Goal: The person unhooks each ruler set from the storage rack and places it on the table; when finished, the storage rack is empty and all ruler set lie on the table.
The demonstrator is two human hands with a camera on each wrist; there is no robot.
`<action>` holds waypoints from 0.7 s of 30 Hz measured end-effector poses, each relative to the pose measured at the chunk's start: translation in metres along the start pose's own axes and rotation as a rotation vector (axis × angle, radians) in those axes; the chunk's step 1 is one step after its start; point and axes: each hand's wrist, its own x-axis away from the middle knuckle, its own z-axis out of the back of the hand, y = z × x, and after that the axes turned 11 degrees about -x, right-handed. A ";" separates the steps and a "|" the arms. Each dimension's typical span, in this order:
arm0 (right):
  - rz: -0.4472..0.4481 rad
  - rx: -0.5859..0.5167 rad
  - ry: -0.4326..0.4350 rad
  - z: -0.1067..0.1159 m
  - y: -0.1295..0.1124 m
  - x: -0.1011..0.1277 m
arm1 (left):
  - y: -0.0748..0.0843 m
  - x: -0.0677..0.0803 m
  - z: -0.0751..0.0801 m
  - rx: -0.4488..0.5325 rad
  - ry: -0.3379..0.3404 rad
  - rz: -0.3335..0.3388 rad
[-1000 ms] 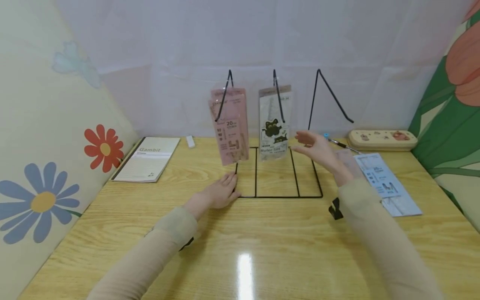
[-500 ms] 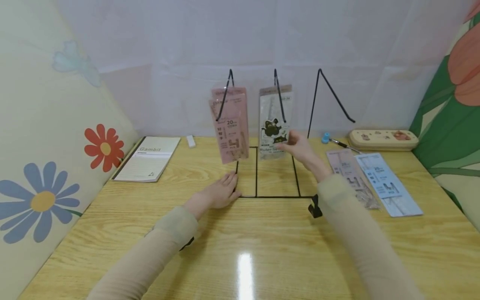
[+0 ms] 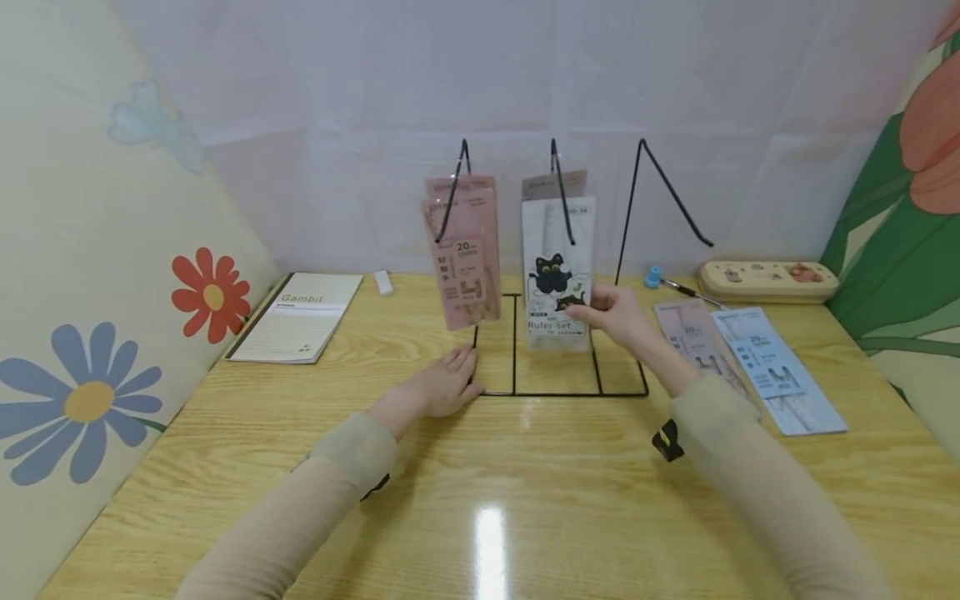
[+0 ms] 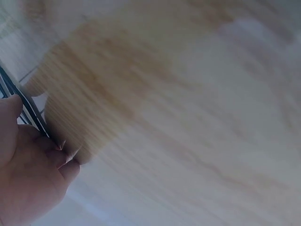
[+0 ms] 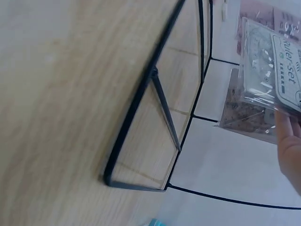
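Note:
A black wire rack (image 3: 557,392) with three hooks stands mid-table. Pink packets (image 3: 462,254) hang on its left hook. On the middle hook is a white ruler-set packet (image 3: 557,271) with a black cat, and my right hand (image 3: 592,315) pinches its lower right edge. A brown-topped packet (image 3: 553,184) shows behind it. The right hook (image 3: 663,198) is bare. My left hand (image 3: 444,385) rests flat on the rack's front left corner. The right wrist view shows the ruler-set packet (image 5: 273,70), my fingers (image 5: 289,146) and the rack base (image 5: 141,108). The left wrist view shows my left hand (image 4: 28,174) against the rack wire (image 4: 26,107).
A "Gambit" notebook (image 3: 296,317) and a white eraser (image 3: 382,283) lie at the back left. At the right lie a pink packet (image 3: 697,337), a blue packet (image 3: 772,367), a blue-capped pen (image 3: 675,287) and a pencil case (image 3: 768,281). Flowered walls close both sides.
My right hand swung left from above the packets on the table and took hold of the ruler-set packet. That packet now hangs lower and nearer. The left hand stayed put.

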 end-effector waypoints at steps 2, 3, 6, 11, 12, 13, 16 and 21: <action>0.006 0.033 -0.010 0.002 0.000 0.011 | 0.000 0.000 0.000 0.001 0.000 0.003; 0.013 0.046 -0.016 0.002 0.001 0.016 | 0.000 0.000 0.000 0.002 0.000 0.004; 0.025 0.056 -0.027 0.002 0.003 0.033 | 0.000 -0.001 0.000 0.001 0.003 0.004; 0.028 0.059 -0.037 0.000 0.006 0.056 | 0.000 -0.002 -0.002 -0.010 0.005 0.005; 0.026 0.057 -0.040 0.000 0.007 0.061 | -0.001 -0.003 -0.002 -0.014 0.005 0.007; 0.024 0.052 -0.043 0.000 0.007 0.065 | 0.000 -0.003 -0.002 -0.016 0.004 0.009; 0.027 0.029 -0.062 0.001 0.007 0.079 | 0.000 -0.003 -0.002 -0.022 0.004 0.009; 0.047 0.028 -0.070 0.007 0.006 0.106 | 0.001 -0.002 -0.001 -0.031 -0.001 0.010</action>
